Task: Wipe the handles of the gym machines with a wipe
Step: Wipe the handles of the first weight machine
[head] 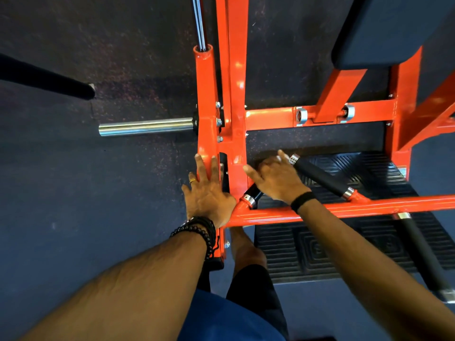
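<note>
An orange gym machine frame (236, 99) fills the middle of the head view. My left hand (209, 190) lies flat on its upright post with the fingers spread and nothing in it. My right hand (275, 178) rests over a black angled handle (252, 194) near its chrome collar, fingers loosely curled around it. No wipe shows in either hand; the palm of the right hand is hidden. A second black handle (320, 177) slants up to the right, just beside the right hand. A third black grip (418, 252) hangs below the orange crossbar (369, 205).
A ribbed black foot plate (320, 254) lies under the handles. A chrome weight peg (145, 126) sticks out to the left of the frame, with a black bar end (73, 91) farther left. A dark seat pad (384, 33) is at the top right. My bare knee (248, 254) is below the crossbar.
</note>
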Demonstrator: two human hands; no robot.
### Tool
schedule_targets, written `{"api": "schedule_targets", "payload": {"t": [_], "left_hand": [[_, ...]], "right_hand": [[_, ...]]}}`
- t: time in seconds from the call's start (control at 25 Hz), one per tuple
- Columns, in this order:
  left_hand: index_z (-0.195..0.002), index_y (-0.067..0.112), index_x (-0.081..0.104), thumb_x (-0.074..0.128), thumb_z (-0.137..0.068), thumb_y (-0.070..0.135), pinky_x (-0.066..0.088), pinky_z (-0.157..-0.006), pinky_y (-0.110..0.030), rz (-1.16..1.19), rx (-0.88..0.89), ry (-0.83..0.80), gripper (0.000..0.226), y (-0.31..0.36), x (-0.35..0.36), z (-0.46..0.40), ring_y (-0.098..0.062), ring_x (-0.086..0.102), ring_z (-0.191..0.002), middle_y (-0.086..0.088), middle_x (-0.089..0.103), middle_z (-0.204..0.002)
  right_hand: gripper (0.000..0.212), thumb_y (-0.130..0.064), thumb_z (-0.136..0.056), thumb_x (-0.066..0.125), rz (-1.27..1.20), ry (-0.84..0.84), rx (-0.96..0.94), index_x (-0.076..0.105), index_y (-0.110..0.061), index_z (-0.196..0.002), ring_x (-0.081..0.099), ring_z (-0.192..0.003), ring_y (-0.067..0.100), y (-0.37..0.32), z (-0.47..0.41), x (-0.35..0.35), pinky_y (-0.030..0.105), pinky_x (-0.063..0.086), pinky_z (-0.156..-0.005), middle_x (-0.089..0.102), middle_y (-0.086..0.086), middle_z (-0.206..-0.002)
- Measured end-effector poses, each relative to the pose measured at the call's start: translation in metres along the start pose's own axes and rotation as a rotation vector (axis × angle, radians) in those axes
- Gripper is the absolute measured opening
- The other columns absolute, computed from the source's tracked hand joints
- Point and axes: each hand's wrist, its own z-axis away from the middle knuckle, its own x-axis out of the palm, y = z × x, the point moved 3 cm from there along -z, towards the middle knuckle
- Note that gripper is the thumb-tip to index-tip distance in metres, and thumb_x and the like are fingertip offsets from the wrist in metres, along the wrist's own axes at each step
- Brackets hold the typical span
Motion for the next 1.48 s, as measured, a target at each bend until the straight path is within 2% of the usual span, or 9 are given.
{"api": "schedule_targets", "payload": {"t": [0.2, 0.36, 0.44, 0.56, 0.76, 1.0, 1.2, 1.36, 1.48], "left_hand": [[-0.157, 0.028, 0.002, 0.051, -0.086, 0.049, 0.030, -0.110, -0.062, -0.023, -0.006, -0.008, 0.090, -0.001, -0.001, -0.001, -0.044, 0.026, -0.143, -0.009, -0.010, -0.166], [-0.157, 0.029, 0.000, 0.051, -0.087, 0.047, 0.028, -0.111, -0.062, -0.001, -0.009, -0.005, 0.089, -0.001, -0.001, -0.001, -0.044, 0.025, -0.143, -0.009, -0.011, -0.166], [-0.158, 0.028, -0.001, 0.051, -0.086, 0.048, 0.027, -0.113, -0.061, -0.004, -0.006, -0.025, 0.091, -0.001, -0.001, 0.000, -0.044, 0.023, -0.144, -0.008, -0.014, -0.166], [-0.158, 0.027, -0.001, 0.040, -0.087, 0.058, 0.026, -0.113, -0.062, 0.001, 0.005, -0.024, 0.088, 0.000, -0.002, 0.000, -0.044, 0.023, -0.145, -0.009, -0.013, -0.166], [-0.158, 0.027, 0.003, 0.021, -0.086, 0.062, 0.027, -0.112, -0.063, 0.022, -0.001, -0.012, 0.082, -0.001, -0.002, 0.000, -0.045, 0.025, -0.144, -0.010, -0.009, -0.166], [-0.158, 0.027, 0.002, 0.004, -0.078, 0.067, 0.025, -0.113, -0.064, 0.044, -0.013, -0.030, 0.089, 0.002, -0.007, 0.002, -0.046, 0.022, -0.145, -0.009, -0.008, -0.166], [-0.158, 0.026, -0.002, 0.031, -0.093, 0.058, 0.023, -0.115, -0.064, 0.020, 0.007, -0.050, 0.080, 0.001, -0.006, 0.003, -0.046, 0.018, -0.147, -0.011, -0.014, -0.166], [-0.158, 0.027, -0.004, 0.041, -0.096, 0.048, 0.022, -0.116, -0.063, 0.024, -0.008, -0.041, 0.079, 0.000, -0.002, 0.001, -0.046, 0.018, -0.147, -0.010, -0.014, -0.166], [-0.158, 0.026, -0.003, 0.041, -0.096, 0.050, 0.025, -0.114, -0.063, 0.012, -0.002, -0.032, 0.080, 0.000, -0.002, 0.001, -0.047, 0.021, -0.145, -0.012, -0.011, -0.166]], "right_hand": [[0.108, -0.076, -0.078, -0.018, 0.082, -0.331, -0.232, 0.065, -0.017, -0.117, 0.053, -0.122, 0.020, -0.031, -0.003, 0.006, 0.045, 0.013, -0.121, 0.069, 0.007, -0.110], [0.089, -0.070, -0.091, -0.005, 0.242, -0.395, -0.127, 0.067, -0.018, -0.087, 0.061, -0.098, 0.021, -0.003, -0.035, 0.000, 0.048, 0.028, -0.112, 0.069, 0.003, -0.088], [0.077, -0.062, -0.099, 0.005, 0.261, -0.378, -0.301, 0.068, -0.018, -0.090, 0.054, -0.080, 0.015, -0.028, -0.020, 0.018, 0.043, 0.031, -0.105, 0.065, -0.002, -0.076], [0.047, -0.042, -0.107, 0.023, 0.294, -0.218, -0.456, 0.064, -0.020, -0.098, 0.060, -0.089, 0.019, -0.024, 0.000, 0.012, 0.046, 0.024, -0.109, 0.064, -0.004, -0.080], [0.047, -0.041, -0.101, 0.025, 0.330, 0.015, -0.177, 0.067, -0.022, -0.090, 0.059, -0.103, 0.019, 0.026, -0.010, -0.002, 0.050, 0.023, -0.107, 0.068, -0.003, -0.094], [0.045, -0.033, -0.103, 0.037, -0.078, 0.313, -0.180, 0.057, -0.002, -0.128, 0.050, -0.126, 0.032, -0.021, 0.074, 0.025, 0.043, 0.037, -0.112, 0.058, 0.017, -0.130], [0.057, -0.029, -0.104, 0.025, -0.252, 0.239, 0.271, 0.041, 0.015, -0.137, 0.022, -0.145, 0.046, -0.017, 0.038, 0.020, 0.051, 0.012, -0.123, 0.032, 0.039, -0.147], [0.051, -0.001, -0.082, 0.046, -0.254, 0.291, 0.244, 0.038, 0.018, -0.129, 0.047, -0.117, 0.065, -0.092, 0.072, 0.032, 0.069, 0.045, -0.095, 0.050, 0.050, -0.119], [0.068, -0.001, -0.080, 0.057, -0.318, 0.203, 0.294, 0.031, 0.012, -0.142, 0.030, -0.137, 0.057, -0.079, 0.059, 0.029, 0.064, 0.031, -0.111, 0.029, 0.044, -0.145]]}}
